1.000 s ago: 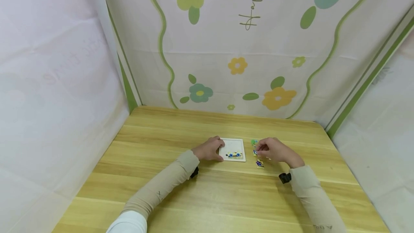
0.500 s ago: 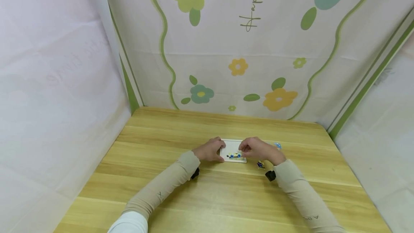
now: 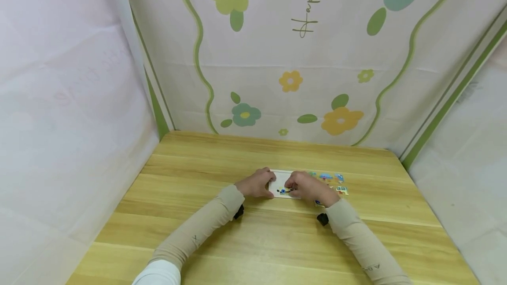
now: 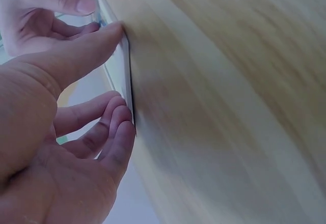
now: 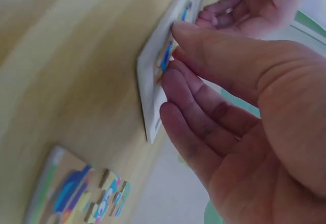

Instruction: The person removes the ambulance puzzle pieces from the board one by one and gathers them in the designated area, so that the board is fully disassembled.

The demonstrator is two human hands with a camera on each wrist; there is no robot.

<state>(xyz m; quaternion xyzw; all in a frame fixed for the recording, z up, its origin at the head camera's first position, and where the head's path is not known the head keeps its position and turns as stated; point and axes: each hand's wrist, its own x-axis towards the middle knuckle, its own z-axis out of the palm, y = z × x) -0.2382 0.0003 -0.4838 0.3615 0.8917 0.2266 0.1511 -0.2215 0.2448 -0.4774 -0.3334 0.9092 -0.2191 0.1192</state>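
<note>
A white square puzzle tray (image 3: 279, 179) lies on the wooden table, with a few joined pieces showing blue wheels (image 3: 283, 191) along its near edge. My left hand (image 3: 255, 183) holds the tray's left side, thumb at the near corner and curled fingertips farther back along the rim. Over the tray's right part, my right hand (image 3: 310, 187) pinches a puzzle piece (image 5: 175, 51), mostly hidden by thumb and fingers, right at the joined pieces. In the right wrist view, the thumb and fingertips come down close to the tray's printed area.
Several loose puzzle pieces (image 3: 326, 176) lie on the table right of the tray, partly covered by my right hand; thick colourful ones (image 5: 69, 188) show in the right wrist view. White flowered cloth (image 3: 253, 78) hangs behind the table (image 3: 253, 250) and at both sides.
My right hand has moved left from the loose pieces to above the tray and down onto the joined pieces. My left hand has stayed at the tray's left side.
</note>
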